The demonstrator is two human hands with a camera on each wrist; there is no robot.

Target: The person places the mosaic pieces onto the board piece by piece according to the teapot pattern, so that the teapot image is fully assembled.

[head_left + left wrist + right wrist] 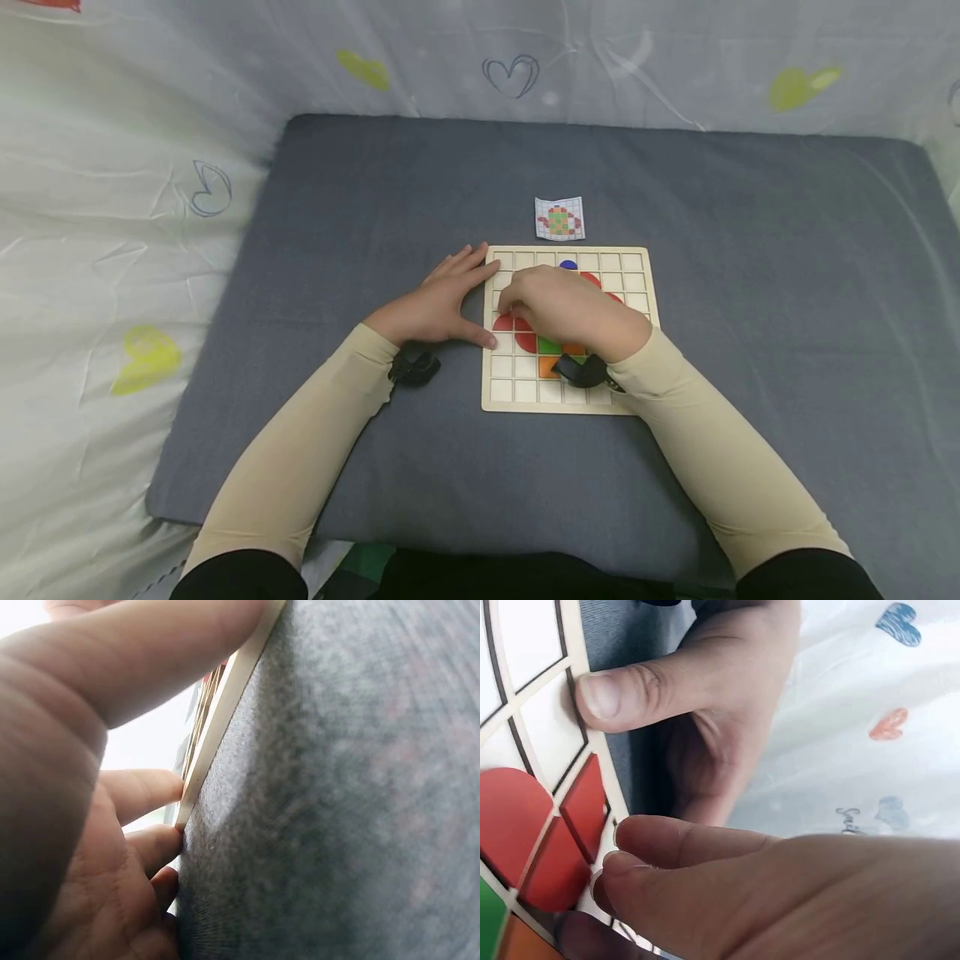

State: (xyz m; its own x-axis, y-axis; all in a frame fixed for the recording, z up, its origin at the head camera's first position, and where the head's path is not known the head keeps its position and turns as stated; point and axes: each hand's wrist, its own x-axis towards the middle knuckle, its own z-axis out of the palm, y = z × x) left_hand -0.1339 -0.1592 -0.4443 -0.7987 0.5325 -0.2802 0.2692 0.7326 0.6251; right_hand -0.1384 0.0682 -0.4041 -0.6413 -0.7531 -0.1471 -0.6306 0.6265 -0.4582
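Note:
A square wooden grid board (517, 392) lies on the grey table. My left hand (442, 304) rests at its left side with fingers spread, the thumb over the edge and the fingertips at the upper left corner. Over the middle reaches my right hand (562, 304), fingers bent and fingertips bunched close together. In the right wrist view those fingertips are right beside a red piece (585, 806) near the board's edge; I cannot tell whether something sits between them. Two more red pieces (555, 866) lie in adjoining cells. Green (547, 346) and orange pieces (549, 367) are partly hidden.
Just beyond the board lies a small printed card (558, 219) with a coloured grid picture. A blue piece (568, 264) shows near the board's top, with red pieces (592, 278) beside the right hand. Light patterned curtain (510, 50) surrounds the back and left.

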